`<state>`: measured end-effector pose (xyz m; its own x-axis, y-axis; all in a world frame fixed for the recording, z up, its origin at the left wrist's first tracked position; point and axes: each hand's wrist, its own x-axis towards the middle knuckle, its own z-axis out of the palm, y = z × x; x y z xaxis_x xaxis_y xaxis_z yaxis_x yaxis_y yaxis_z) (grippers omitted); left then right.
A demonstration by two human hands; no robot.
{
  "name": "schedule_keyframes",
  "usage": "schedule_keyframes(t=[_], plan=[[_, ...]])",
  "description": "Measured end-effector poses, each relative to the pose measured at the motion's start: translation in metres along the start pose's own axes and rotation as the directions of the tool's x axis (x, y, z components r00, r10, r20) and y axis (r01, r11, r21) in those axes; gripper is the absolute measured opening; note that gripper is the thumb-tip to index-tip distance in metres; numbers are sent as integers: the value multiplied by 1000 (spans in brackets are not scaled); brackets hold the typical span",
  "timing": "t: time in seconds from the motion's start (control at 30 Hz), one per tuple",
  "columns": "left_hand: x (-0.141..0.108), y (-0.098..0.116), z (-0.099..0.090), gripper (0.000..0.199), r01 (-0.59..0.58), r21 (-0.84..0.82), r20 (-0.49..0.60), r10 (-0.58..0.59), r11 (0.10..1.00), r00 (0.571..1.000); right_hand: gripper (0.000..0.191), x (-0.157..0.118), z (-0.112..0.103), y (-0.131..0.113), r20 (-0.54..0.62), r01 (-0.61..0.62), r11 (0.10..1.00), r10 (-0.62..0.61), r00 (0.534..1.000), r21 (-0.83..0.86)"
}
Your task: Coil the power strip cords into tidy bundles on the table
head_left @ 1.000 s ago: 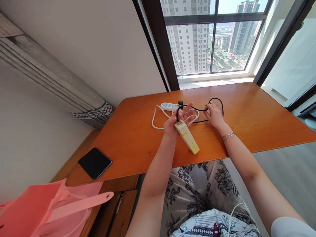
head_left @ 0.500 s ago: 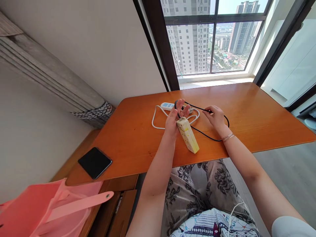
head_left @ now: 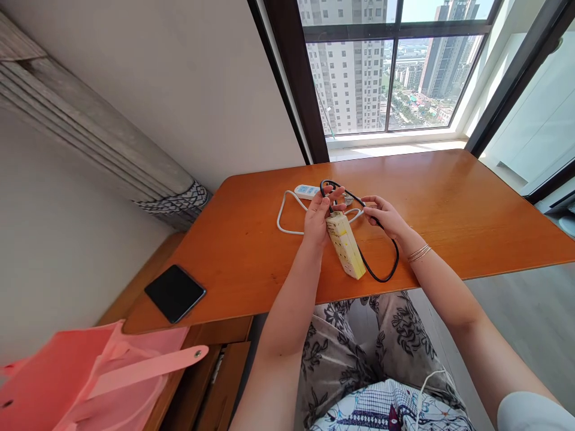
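A yellowed power strip (head_left: 346, 246) slants toward the front edge of the brown table, its cord end at my left hand (head_left: 318, 216). The fingers of that hand are closed round the black cord (head_left: 390, 279) just above the strip. To the right, my right hand (head_left: 384, 218) pinches a length of the same cord, which hangs in a loop beside the strip. Behind my left hand lies a white power strip (head_left: 306, 191) with a white cord (head_left: 279, 219) curled on the table; its plug is partly hidden by my fingers.
A black phone or tablet (head_left: 175, 293) lies on the left part of the table (head_left: 242, 251). At the lower left is a pink bag (head_left: 58, 371) with a strap. A window (head_left: 354, 84) stands behind the table, and a grey curtain hangs at the left.
My right hand has moved slightly left, toward my left hand. The black cord's loop has become smaller and drawn nearer the yellowed strip. The view has shifted slightly.
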<state>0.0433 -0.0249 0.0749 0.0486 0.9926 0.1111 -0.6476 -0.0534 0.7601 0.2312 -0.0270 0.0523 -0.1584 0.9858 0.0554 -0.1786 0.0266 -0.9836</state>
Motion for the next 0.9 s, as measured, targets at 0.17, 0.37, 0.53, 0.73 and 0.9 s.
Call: schedule_keyframes(t=[0.17, 0.37, 0.53, 0.73, 0.9], plan=[[1, -6, 6, 15, -4, 35, -116, 8, 999, 993, 43, -5, -12, -17, 98, -207, 951, 189, 977, 230], [6, -11, 5, 14, 53, 72, -193, -38, 996, 981, 40, -3, -19, -22, 102, -241, 910, 220, 970, 337], [4, -11, 10, 9, 144, 10, -238, -138, 989, 961, 43, 1, -12, -11, -148, -50, 972, 85, 985, 230], [-5, -14, 17, 16, 210, 3, -154, -207, 978, 966, 43, 5, -14, -7, -423, 290, 955, -235, 875, 69], [-13, -18, 22, 14, 248, -34, -84, -250, 968, 965, 42, 4, -15, -6, -464, 320, 946, -303, 832, -43]])
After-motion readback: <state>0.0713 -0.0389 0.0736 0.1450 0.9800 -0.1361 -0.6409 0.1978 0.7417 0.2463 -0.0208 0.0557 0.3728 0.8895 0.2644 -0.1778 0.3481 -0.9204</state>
